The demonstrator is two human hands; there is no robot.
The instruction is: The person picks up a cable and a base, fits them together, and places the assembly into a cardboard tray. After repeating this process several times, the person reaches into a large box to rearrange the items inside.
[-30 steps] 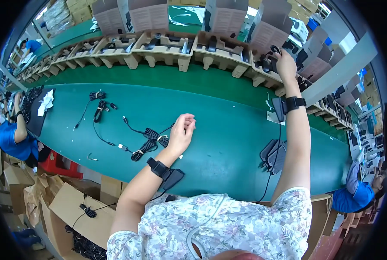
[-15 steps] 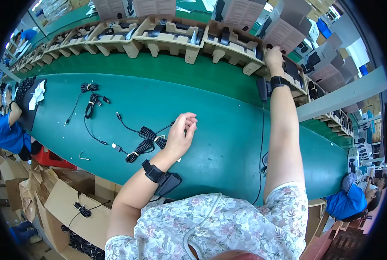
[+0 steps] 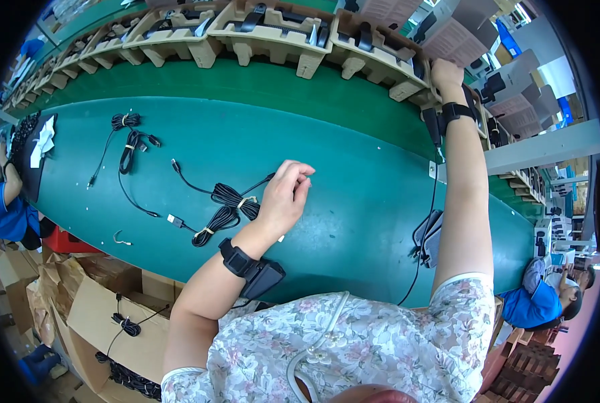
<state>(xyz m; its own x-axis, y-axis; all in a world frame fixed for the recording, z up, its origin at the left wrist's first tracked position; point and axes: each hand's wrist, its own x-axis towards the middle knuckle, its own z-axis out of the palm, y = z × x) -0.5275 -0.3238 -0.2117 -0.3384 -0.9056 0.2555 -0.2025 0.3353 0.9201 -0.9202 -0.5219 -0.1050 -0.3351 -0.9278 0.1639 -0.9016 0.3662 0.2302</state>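
Note:
My left hand (image 3: 288, 195) hovers over or rests on the green table, its fingers loosely bent and the thumb apart, with nothing seen in it. Beside it lie bundled black USB cables (image 3: 227, 195), one cable end running toward the wrist side of this hand. Stretched out to the far right, my right hand (image 3: 447, 75) reaches into a brown moulded pulp tray (image 3: 402, 91). Its fingertips are hidden, so what they touch cannot be made out. Each wrist wears a black strap with a box; a thin black cord (image 3: 421, 258) hangs from the right one.
More pulp trays (image 3: 266, 33) with black parts line the raised far ledge. Other cables (image 3: 128, 151) lie on the left of the table (image 3: 353, 221). A grey metal post (image 3: 535, 149) crosses at right. Cardboard boxes (image 3: 122, 295) stand lower left. Co-workers in blue sit at both ends.
My view has shifted a little to the right. My right hand has moved farther right along the trays. A dark grey object beside my right forearm shows more now. My left hand has barely moved.

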